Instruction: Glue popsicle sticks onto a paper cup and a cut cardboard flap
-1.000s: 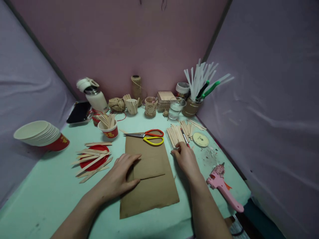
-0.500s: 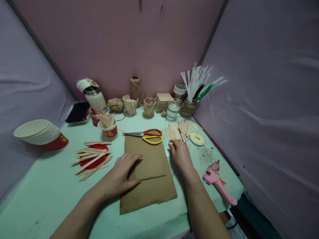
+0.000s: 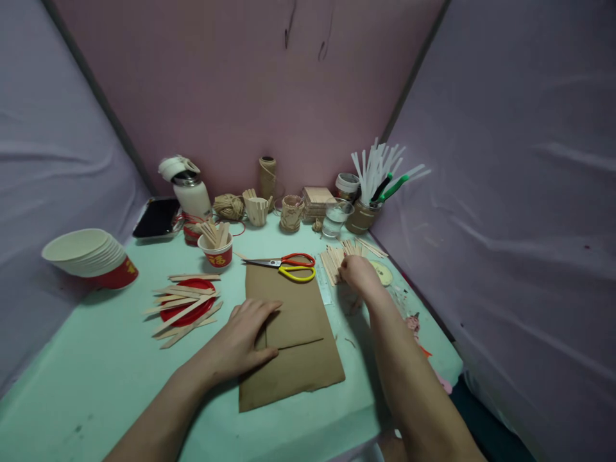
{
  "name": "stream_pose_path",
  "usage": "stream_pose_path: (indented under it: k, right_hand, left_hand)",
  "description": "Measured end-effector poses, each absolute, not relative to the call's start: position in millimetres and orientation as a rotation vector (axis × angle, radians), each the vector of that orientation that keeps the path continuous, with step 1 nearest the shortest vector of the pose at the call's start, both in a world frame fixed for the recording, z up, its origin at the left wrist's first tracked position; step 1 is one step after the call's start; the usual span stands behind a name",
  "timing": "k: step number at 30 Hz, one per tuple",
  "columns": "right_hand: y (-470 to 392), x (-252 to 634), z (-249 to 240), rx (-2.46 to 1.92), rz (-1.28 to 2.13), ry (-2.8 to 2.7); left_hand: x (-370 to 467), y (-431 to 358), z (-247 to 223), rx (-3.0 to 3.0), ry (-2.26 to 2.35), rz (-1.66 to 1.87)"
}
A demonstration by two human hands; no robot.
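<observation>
My left hand rests on brown cardboard, thumb and fingers apart, with a smaller cardboard piece lying on top beside it. Scissors with one red and one yellow handle lie across the cardboard's far edge. To the right, my right hand is closed down at the thin wooden sticks. Its fingertips are hidden, so what they hold cannot be made out. A clear ruler shows at the cardboard's right edge.
Flat wooden sticks lie over a red plate at left, near stacked paper cups and a stick-filled cup. A pink glue gun is partly behind my right forearm. A water cup and twine stand at the back.
My right hand has moved away from the cardboard's edge, over the spot where a slim pen-like tool lay, and its fingers have closed. The view has shifted slightly; my left hand stays on the cardboard.
</observation>
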State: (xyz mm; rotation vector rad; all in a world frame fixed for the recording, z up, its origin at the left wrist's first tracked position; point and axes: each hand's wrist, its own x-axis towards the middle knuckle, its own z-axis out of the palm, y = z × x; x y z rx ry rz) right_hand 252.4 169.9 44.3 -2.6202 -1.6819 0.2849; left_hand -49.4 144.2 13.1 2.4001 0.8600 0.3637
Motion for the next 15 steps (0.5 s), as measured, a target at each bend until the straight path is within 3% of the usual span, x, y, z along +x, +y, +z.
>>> stream_pose_path:
  k: [15]
  right_hand:
    - [194.4,247.0,25.4,-2.751,0.309,-1.598]
  left_hand:
    - [-49.3,142.9,14.7,2.378,0.854,0.342]
